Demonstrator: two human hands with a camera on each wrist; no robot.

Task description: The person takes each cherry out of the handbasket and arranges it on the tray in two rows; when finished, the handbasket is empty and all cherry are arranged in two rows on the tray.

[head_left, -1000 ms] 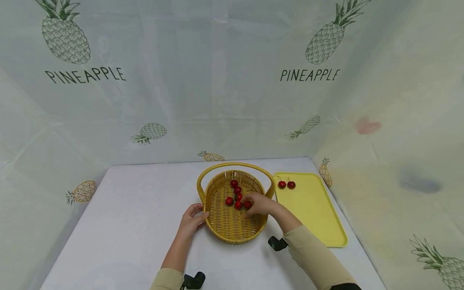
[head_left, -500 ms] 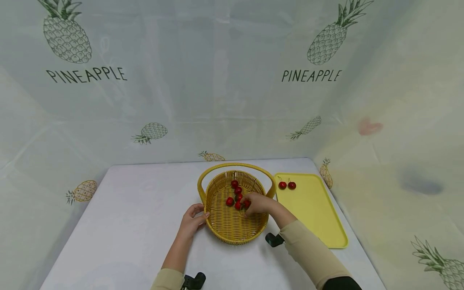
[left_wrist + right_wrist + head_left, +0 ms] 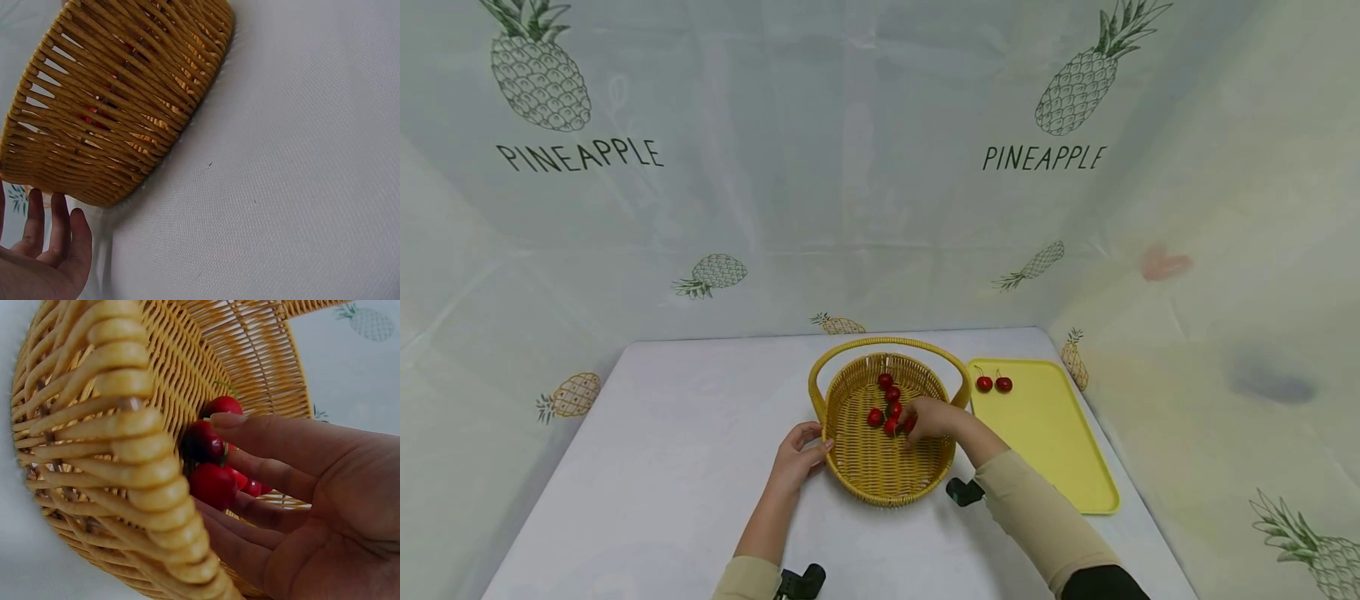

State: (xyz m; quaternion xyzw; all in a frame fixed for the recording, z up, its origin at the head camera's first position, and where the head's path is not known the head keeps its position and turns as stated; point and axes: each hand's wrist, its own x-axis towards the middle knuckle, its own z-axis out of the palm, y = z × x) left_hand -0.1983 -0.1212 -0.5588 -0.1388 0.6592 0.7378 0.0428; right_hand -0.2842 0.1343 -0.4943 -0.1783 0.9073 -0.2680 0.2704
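Observation:
A yellow wicker basket (image 3: 880, 475) with a tall handle stands on the white table, holding several red cherries (image 3: 876, 417). My left hand (image 3: 799, 457) grips the basket's left rim; in the left wrist view its fingers (image 3: 59, 231) touch the woven outer wall. Inside the basket, my right hand (image 3: 931, 418) has thumb and fingers around a dark red cherry (image 3: 203, 442), partly hidden by the hand in the head view. Another cherry (image 3: 214, 486) lies close below it in the right wrist view, beside the fingers.
A yellow tray (image 3: 1045, 442) lies to the right of the basket, with two stemmed cherries (image 3: 1003, 384) near its far left corner. The basket's handle (image 3: 880, 340) arches at the back. A pineapple-print sheet (image 3: 850, 183) hangs behind the white table (image 3: 662, 467).
My right hand has shifted slightly left among the cherries, and the cherry at its fingers has moved a little left with it. The left hand stays at the rim.

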